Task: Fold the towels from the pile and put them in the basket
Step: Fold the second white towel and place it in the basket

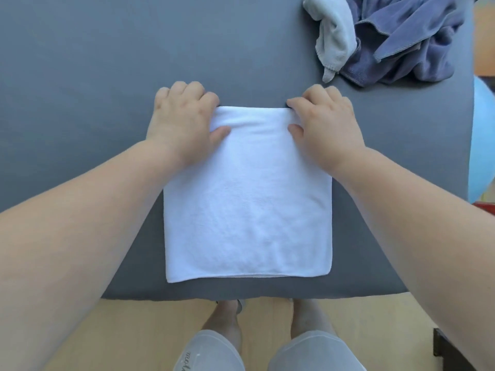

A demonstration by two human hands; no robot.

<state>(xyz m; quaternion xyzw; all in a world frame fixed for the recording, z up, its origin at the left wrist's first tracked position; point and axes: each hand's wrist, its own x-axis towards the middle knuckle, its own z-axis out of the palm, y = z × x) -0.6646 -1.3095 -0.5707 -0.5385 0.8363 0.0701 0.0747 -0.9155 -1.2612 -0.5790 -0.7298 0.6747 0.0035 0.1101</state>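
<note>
A white towel point(247, 199) lies flat on the gray table point(80, 76), right in front of the person. It is folded into a neat shape, a bit longer than it is wide. Its long way runs from the person out toward the far side of the table. The near short edge sits close to the table's near edge.

The left hand point(182, 121) holds the far left corner of the towel. The thumb lies on top of the cloth and the other fingers curl over the far edge, so the corner is pinched between them. The right hand point(324, 124) does the same at the far right corner, thumb on top and fingers curled over the edge. The far edge of the towel puffs up a little between the two hands.

Off at the far right of the table is the pile. A pale gray towel point(334, 41) lies crumpled there, touching a crumpled blue towel point(412, 44).
</note>
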